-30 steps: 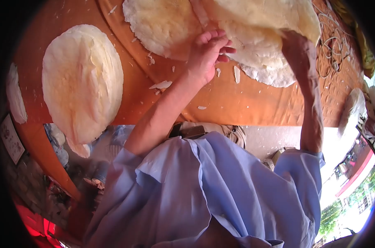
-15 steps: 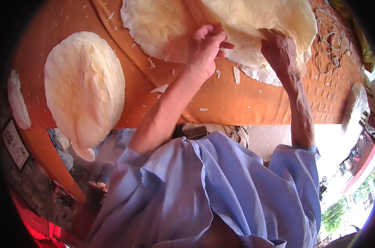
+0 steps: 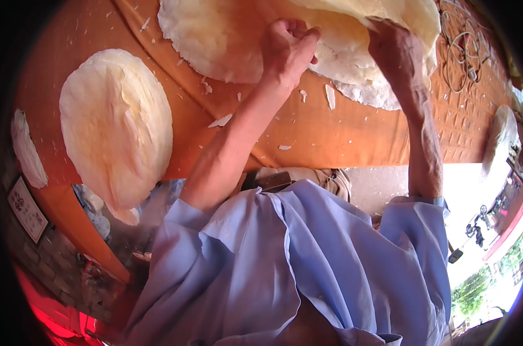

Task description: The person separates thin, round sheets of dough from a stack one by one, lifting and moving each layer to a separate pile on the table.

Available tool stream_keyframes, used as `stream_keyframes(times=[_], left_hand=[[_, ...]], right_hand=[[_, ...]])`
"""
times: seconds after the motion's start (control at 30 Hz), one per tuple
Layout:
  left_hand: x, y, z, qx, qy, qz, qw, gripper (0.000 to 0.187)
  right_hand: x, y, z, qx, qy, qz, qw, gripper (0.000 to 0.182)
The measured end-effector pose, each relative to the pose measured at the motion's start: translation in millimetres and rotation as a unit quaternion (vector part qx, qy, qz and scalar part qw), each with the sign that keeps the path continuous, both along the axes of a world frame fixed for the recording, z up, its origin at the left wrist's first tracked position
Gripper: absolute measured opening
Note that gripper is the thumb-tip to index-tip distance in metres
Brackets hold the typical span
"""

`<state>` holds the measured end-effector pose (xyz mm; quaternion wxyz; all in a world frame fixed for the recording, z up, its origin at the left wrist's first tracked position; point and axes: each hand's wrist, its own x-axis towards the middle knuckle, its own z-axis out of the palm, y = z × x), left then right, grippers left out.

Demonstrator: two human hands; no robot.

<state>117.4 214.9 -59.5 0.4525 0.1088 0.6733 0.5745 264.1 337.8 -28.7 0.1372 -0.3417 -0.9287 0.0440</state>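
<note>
Large thin flatbreads (image 3: 215, 40), pale and papery, lie overlapping at the top of the view, cut off by its edge. My right hand (image 3: 395, 51) is closed on the raised edge of the upper flatbread on the right side of the pile. Over the middle of the pile, my left hand (image 3: 288, 51) has its fingers curled and thumb pressed in; whether anything is between them is hidden. Another stack of flatbread (image 3: 114, 127), oval with a wrinkled ridge, rests at the left, its lower tip hanging past the table edge.
An orange cloth (image 3: 342, 138) covers the table, scattered with flakes (image 3: 330, 96). A coiled cable (image 3: 462, 60) lies at the right. Plastic-wrapped bundles (image 3: 499, 135) sit at the right edge. A framed sign (image 3: 27, 209) stands at lower left.
My left hand's fingers, earlier apart, have curled in. My right hand has moved slightly up the view, and the upper flatbread's edge is folded farther back.
</note>
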Motion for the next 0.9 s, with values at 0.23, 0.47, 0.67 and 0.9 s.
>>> stream_keyframes(times=[0.23, 0.47, 0.67, 0.9], left_hand=[[-11, -1, 5, -0.019, -0.13, 0.001, 0.991, 0.006], [-17, 9, 18, 0.026, -0.215, -0.006, 0.976, 0.008], [-13, 17, 3, 0.145, -0.344, 0.005, 0.928, 0.017], [-23, -9, 8, 0.122, -0.296, -0.072, 0.945, 0.027]], right_hand=[[4, 15, 18, 0.046, -0.018, -0.032, 0.998, 0.019], [4, -19, 7, -0.077, -0.059, 0.008, 0.995, 0.029], [-5, -41, 2, 0.004, 0.031, 0.027, 0.999, 0.041], [6, 30, 16, -0.019, -0.133, -0.106, 0.985, 0.02]])
